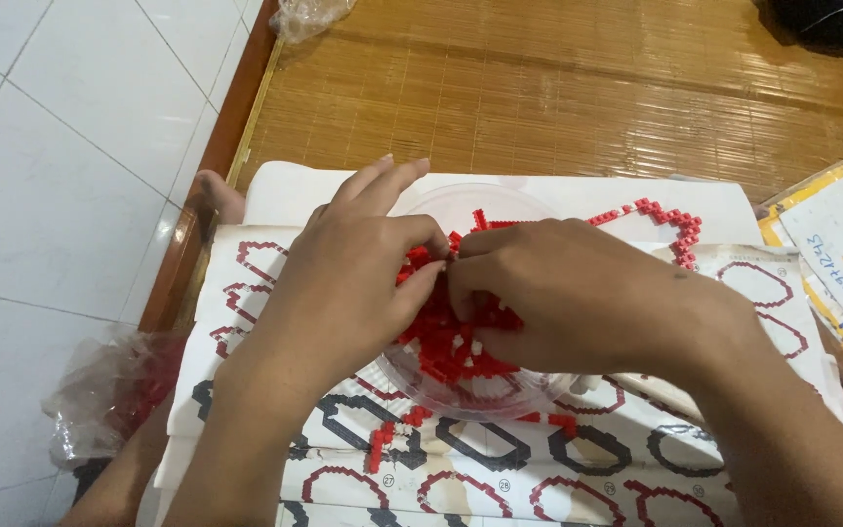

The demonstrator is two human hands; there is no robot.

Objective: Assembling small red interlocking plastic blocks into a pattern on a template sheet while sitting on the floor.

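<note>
Far left: white floor tiles [60,146], then a crumpled clear plastic bag [109,390] with something red inside, lying at the near left by the wooden edge strip [209,166]. Left hand [343,283] is over the clear round dish [480,395], its thumb and forefinger pinched on small red bricks [441,342] heaped in the dish; other fingers spread loose. Right hand [578,303] meets it fingertip to fingertip at the dish centre, also pinched on a red piece, though exactly which piece each grip has is hidden by the fingers. Dish sits on a printed instruction sheet [500,459] showing red and black ring outlines. A partly built red brick outline [670,224] lies on the sheet to the far right of the dish; a few loose red bricks [392,434] rest near its front rim. Risk, as I judge it: both hands press inside a light dish, so a push sideways could tip it and scatter pieces onto the sheet or floor. Surface is a woven bamboo mat [558,98]; a yellow-edged package [841,254] lies at right.
</note>
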